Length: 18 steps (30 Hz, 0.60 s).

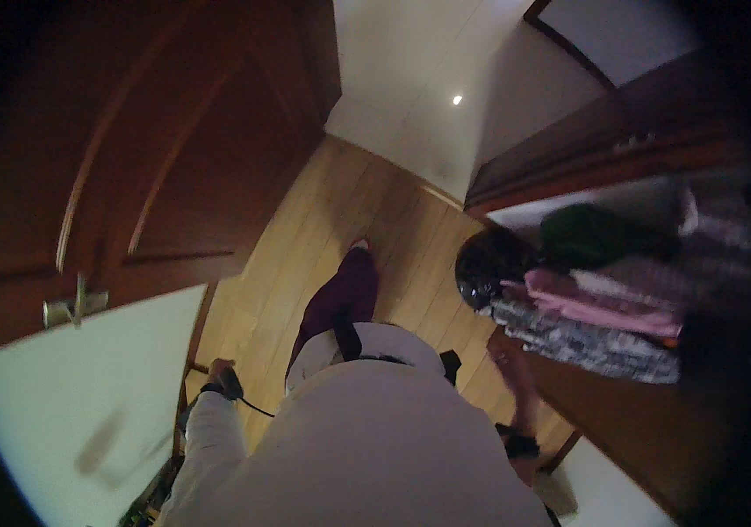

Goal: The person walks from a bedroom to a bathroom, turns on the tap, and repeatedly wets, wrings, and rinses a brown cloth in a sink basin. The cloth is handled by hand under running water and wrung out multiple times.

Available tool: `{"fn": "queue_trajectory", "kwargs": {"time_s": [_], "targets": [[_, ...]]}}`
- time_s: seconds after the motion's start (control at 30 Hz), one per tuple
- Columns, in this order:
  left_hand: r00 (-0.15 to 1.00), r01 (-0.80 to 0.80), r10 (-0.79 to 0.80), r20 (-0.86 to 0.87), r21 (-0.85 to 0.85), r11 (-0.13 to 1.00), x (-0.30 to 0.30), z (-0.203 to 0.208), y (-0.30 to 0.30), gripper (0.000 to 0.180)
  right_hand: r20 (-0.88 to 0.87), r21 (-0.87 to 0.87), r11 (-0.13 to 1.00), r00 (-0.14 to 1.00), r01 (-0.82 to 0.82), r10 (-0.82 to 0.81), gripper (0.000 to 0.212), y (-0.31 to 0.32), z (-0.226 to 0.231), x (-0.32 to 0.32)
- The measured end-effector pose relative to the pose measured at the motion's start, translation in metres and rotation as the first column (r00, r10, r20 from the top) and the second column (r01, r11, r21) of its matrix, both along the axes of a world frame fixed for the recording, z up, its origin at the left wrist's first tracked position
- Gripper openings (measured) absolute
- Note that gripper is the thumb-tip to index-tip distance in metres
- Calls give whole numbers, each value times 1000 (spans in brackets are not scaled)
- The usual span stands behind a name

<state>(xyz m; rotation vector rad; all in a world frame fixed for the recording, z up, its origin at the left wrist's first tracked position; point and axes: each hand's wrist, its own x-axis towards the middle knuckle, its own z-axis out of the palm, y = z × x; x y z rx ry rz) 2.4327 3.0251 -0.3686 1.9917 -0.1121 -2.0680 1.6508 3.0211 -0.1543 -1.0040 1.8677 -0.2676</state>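
Observation:
My left hand (222, 369) hangs low at my side, beside the white wall under the door. A dark device (230, 384) with a thin black cable sits at its wrist. The fingers are small and dim, and their pose is unclear. My right hand (507, 356) is smeared by motion near the edge of a brown wooden surface (560, 378). A black band (517, 441) circles that wrist. Nearest to this hand is a pile of clothes (586, 338) in grey, pink and green. I see nothing held in either hand.
A dark brown panelled door (191, 158) with a metal lever handle (77, 307) stands on the left. Light wooden floor (402, 228) runs ahead to a pale tiled floor (410, 105). A shiny black round object (485, 268) lies beside the clothes. A dark door frame (568, 167) rises at right.

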Motion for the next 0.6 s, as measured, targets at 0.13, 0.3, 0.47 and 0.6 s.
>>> {"fn": "queue_trajectory", "kwargs": {"time_s": [0.13, 0.3, 0.47, 0.6], "targets": [[959, 111, -198, -202, -375, 920, -23, 14, -174, 24, 79, 45, 998, 996, 44, -47, 30, -82, 9, 8], [550, 812, -517, 656, -275, 515, -238, 9, -502, 36, 5, 38, 986, 987, 161, -161, 31, -191, 8, -16], [774, 548, -570, 275, -742, 386, -444, 88, -700, 39, 25, -40, 987, 987, 158, -157, 29, -360, 21, -70], [702, 372, -609, -368, -540, 755, -481, 127, -791, 64, 72, -145, 972, 982, 185, -176, 27, -523, 38, -130]]}}
